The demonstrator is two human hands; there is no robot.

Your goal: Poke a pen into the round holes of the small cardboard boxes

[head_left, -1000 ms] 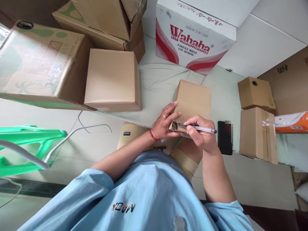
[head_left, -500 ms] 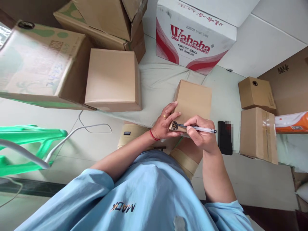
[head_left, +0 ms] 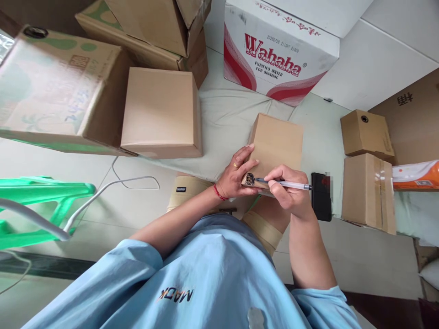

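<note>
- Left hand (head_left: 235,176) is gripping the near-left corner of the small cardboard box (head_left: 277,144), fingers curled onto its top, thumb at the corner.
- Right hand (head_left: 288,189) is pinching the pen (head_left: 286,183), fingers clamped on the barrel.
- Pen tip is touching a dark scribble at the box's 7 o'clock corner, just beside the left thumb.
- Black phone (head_left: 321,195) is lying at 3 o'clock of the right hand.

Storage or packing room: stacked brown cardboard cartons (head_left: 161,112), a white-and-red Wahaha purified water carton (head_left: 274,55), a green plastic stool (head_left: 41,205), pale tiled floor (head_left: 377,64).
</note>
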